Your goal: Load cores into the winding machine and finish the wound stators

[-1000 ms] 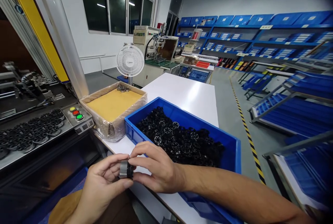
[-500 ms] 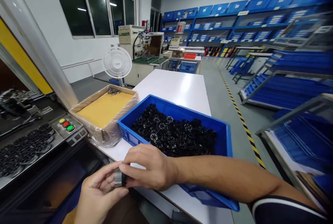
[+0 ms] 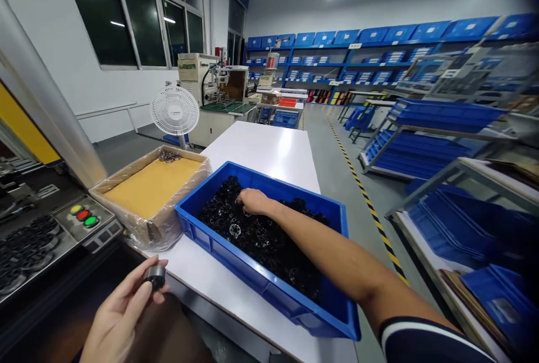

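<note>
Black parts lie heaped in the blue bin at lower centre, under the right hand; whether its half-hidden fingers grip one, I cannot tell. At lower left, the left hand pinches a grey-and-black round part at its fingertips.

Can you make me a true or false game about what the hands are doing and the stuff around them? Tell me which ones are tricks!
1. The left hand holds a small round part. True.
2. The right hand is inside the blue bin. True.
3. The bin's loose parts are yellow. False: they are black.
4. The cardboard box stands right of the blue bin in the picture. False: it stands on the left.
5. The fan is white. True.
6. The middle button of the three is green. False: it is red.
</note>
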`<state>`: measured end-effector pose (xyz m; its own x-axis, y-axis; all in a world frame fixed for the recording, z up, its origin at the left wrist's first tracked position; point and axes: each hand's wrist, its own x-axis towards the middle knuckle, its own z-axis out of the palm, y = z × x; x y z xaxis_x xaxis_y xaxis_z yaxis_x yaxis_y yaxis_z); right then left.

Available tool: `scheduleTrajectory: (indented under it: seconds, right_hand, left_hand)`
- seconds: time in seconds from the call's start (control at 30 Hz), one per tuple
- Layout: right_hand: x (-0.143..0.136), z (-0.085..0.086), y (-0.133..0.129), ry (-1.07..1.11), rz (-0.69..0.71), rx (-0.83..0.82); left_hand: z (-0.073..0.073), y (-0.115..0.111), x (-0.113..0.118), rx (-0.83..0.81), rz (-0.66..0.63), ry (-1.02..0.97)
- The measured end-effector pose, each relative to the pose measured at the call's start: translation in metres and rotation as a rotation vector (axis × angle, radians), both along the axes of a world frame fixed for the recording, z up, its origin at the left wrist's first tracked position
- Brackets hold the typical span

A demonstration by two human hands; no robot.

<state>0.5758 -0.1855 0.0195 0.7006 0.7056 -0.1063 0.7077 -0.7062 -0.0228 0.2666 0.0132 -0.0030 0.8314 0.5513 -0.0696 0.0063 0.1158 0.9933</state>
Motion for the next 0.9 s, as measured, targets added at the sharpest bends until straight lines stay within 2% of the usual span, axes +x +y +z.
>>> scheduleTrajectory:
  seconds: [0.07,0.13,0.2,0.27,0.37,0.43,0.53,0.6,0.7,0.77,0.9]
  right_hand:
    - [0.004,-0.015,-0.003,0.034,-0.03,-0.087]
    - [0.001,-0.025,-0.002,0.044,-0.046,-0.136]
    - [-0.001,-0.028,0.0,0.039,-0.048,-0.154]
    - [-0.001,-0.025,0.001,0.023,-0.044,-0.143]
    - [-0.008,-0.009,0.007,-0.017,-0.024,-0.064]
    - [-0.024,0.005,0.013,-0.046,0.025,0.04]
    - [-0.069,0.024,0.02,-0.054,0.191,0.218]
    - [-0.106,0.031,0.021,-0.014,0.366,0.353]
    - [-0.152,0.033,0.016,0.078,0.726,0.771]
    - [-0.169,0.031,0.013,0.082,0.885,0.977]
    - [-0.179,0.024,0.012,-0.004,0.929,1.051]
  left_hand:
    - [0.007,-0.006,-0.002,0.13,0.039,-0.071]
    - [0.014,-0.011,-0.006,0.353,0.02,-0.098]
    - [0.018,-0.014,-0.013,0.541,0.001,-0.092]
    - [0.018,-0.016,-0.02,0.592,0.021,-0.094]
    - [0.014,-0.017,-0.027,0.464,0.027,-0.133]
    - [0.012,-0.018,-0.028,0.35,-0.011,-0.169]
    - [0.015,-0.021,-0.025,0.188,-0.08,-0.181]
    - [0.018,-0.023,-0.022,0.066,-0.119,-0.169]
    - [0.02,-0.028,-0.016,-0.123,-0.185,-0.179]
    - [0.019,-0.033,-0.011,-0.229,-0.228,-0.194]
    - [0.018,-0.044,-0.008,-0.329,-0.205,-0.16]
